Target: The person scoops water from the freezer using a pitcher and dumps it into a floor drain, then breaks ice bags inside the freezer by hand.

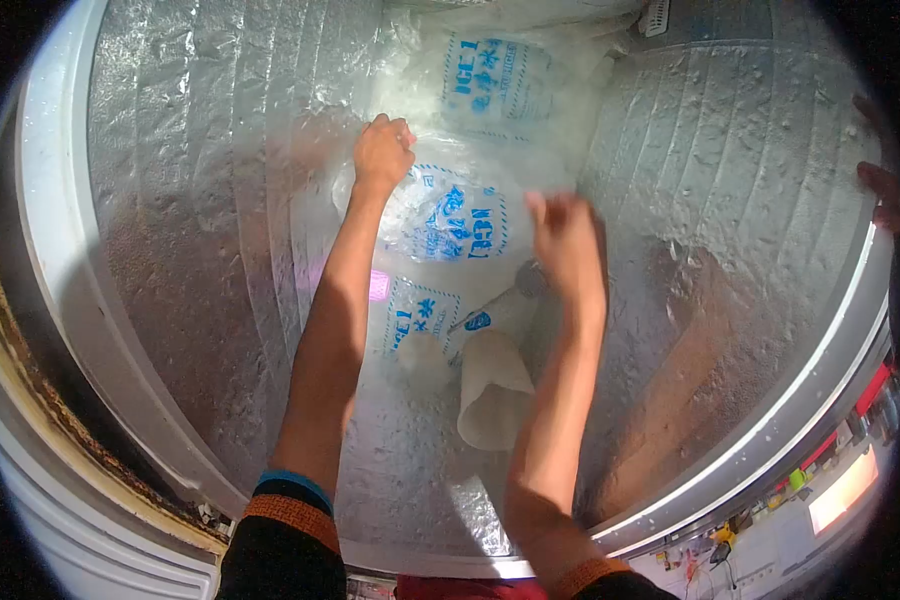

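A clear plastic bag of ice (450,225) with blue print lies in the middle of a deep, silver-lined freezer chest. At its upper left edge, my left hand (382,152) is closed on the plastic. My right hand (568,235) is beside the bag's right end, fingers curled in and slightly blurred; what they hold, if anything, is hidden. Farther back lies another printed ice bag (500,85). Nearer me is a third printed bag (420,315), partly covered. A whitish, open-ended cylinder (495,395) lies below my right hand, near my forearm.
Shiny, dented lining covers the left wall (200,200) and right wall (740,180). A pale rim (140,400) curves around the chest. A small pink item (379,286) sits beside my left forearm. Shelves of assorted goods (730,540) stand outside at lower right.
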Tool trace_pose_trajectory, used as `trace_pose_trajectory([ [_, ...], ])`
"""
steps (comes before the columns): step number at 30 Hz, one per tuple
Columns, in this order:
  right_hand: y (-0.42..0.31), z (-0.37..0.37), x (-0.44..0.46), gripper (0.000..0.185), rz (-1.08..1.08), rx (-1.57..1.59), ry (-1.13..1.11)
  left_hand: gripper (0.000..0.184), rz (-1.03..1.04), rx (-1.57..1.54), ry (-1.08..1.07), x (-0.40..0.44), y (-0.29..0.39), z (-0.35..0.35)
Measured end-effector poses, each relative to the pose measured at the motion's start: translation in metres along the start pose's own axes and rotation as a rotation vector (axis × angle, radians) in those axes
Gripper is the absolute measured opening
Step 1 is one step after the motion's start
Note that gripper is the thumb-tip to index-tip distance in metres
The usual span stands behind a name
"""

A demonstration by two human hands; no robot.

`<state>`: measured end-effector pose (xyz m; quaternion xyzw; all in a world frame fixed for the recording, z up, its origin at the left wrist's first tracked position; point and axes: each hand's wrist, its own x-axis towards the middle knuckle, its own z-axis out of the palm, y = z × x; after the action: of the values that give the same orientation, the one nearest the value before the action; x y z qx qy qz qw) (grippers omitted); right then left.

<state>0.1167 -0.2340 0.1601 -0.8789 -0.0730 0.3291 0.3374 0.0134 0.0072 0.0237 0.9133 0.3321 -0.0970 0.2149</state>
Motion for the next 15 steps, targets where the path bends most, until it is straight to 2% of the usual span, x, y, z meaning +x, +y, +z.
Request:
trace_pose_trajectory([
  [1,-0.001,0.013,0.035,0.027,-0.290,-0.062,0.178,0.009,-0.021,-0.068,-0.024,0.000,-0.001,-0.002],
  [2,0.004,0.029,0.074,0.026,-0.372,0.040,0.107,0.009,-0.019,-0.067,-0.019,-0.001,-0.001,-0.002],
  [4,0.029,0.081,0.126,0.030,-0.273,-0.017,-0.072,0.006,0.015,-0.081,0.080,-0.006,0.002,0.002],
  [5,0.033,0.097,0.134,0.030,-0.280,-0.016,-0.068,0.006,0.017,-0.081,0.087,-0.007,0.004,0.002],
  [7,0.033,0.124,0.139,0.033,-0.187,-0.208,-0.318,0.003,0.046,-0.006,0.143,-0.012,0.006,0.003],
  [8,0.035,0.133,0.135,0.033,-0.191,-0.207,-0.323,0.003,0.041,-0.003,0.145,-0.012,0.006,0.004],
  [10,0.038,0.144,0.122,0.034,-0.325,-0.356,-0.165,0.002,0.032,0.005,0.170,-0.013,0.006,0.006],
  [15,0.026,0.134,0.103,0.029,-0.382,-0.379,-0.077,0.005,0.033,0.017,0.177,-0.017,0.007,0.009],
])
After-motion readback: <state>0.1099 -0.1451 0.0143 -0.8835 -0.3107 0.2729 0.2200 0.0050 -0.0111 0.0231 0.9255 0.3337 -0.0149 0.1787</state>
